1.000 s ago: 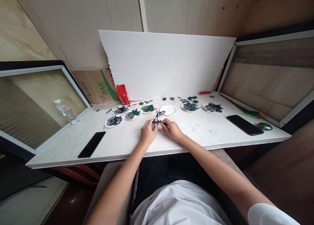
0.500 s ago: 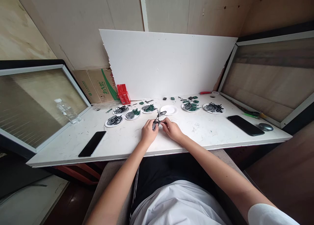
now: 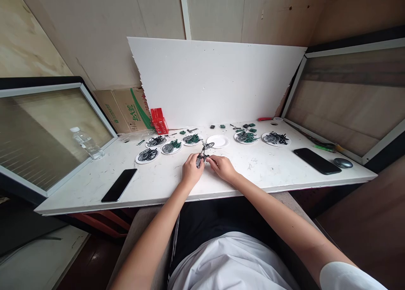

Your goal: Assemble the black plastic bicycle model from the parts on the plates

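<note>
A small dark model bicycle [image 3: 202,152] is held up between my two hands near the front middle of the table, one wheel [image 3: 209,146] pointing away from me. My left hand [image 3: 191,169] is closed around its near left end, and the fingers partly cover that wheel. On the other side, my right hand [image 3: 222,167] pinches with thumb and forefinger at the model's right edge. Whether a separate small part sits in that pinch is too small to make out. Just beyond the model lies a white paper plate [image 3: 217,141] with nothing visible on it.
Several plates of black, grey and green plastic parts stand left, such as the nearest plate [image 3: 138,160], and right [image 3: 263,140]. Phones lie at left [image 3: 119,185] and right [image 3: 316,161], near a grey mouse-like object [image 3: 343,163]. A bottle [image 3: 87,143] leans left; a white board [image 3: 215,83] stands behind.
Both hands stay around the model bicycle. The right fingertips and the model's middle have shifted very slightly; the plates and other things are unmoved.
</note>
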`<state>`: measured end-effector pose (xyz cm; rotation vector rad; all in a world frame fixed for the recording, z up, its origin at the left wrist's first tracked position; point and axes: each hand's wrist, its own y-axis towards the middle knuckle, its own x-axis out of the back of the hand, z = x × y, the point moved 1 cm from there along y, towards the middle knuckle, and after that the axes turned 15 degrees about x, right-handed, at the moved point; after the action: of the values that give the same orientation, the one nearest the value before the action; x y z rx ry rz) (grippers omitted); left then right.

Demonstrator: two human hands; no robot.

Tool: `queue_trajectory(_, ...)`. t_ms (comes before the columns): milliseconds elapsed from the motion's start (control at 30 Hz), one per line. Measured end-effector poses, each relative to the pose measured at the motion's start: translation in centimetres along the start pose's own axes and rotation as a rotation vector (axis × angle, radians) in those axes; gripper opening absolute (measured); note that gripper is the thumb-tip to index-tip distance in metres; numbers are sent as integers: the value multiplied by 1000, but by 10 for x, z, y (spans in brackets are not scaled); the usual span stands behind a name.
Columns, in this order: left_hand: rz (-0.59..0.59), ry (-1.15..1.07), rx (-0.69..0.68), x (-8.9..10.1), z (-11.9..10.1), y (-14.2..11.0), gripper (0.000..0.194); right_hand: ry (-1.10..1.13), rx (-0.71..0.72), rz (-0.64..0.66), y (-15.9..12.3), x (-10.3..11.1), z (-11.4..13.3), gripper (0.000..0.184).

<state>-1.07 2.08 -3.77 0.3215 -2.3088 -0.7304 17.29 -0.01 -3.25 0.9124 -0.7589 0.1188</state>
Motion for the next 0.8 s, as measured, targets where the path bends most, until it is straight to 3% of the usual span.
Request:
queue_trajectory(433, 0, -14, -11, 0, 1, 1, 20, 90, -58, 15, 1, 3, 2, 54)
queue_trajectory(600, 29, -56, -10, 0, 0, 1, 19, 259, -126, -57, 2, 5, 3, 60)
queue_trajectory(800, -6, -196, 155, 8, 10, 13, 19, 269, -199, -180, 8, 22, -5, 65)
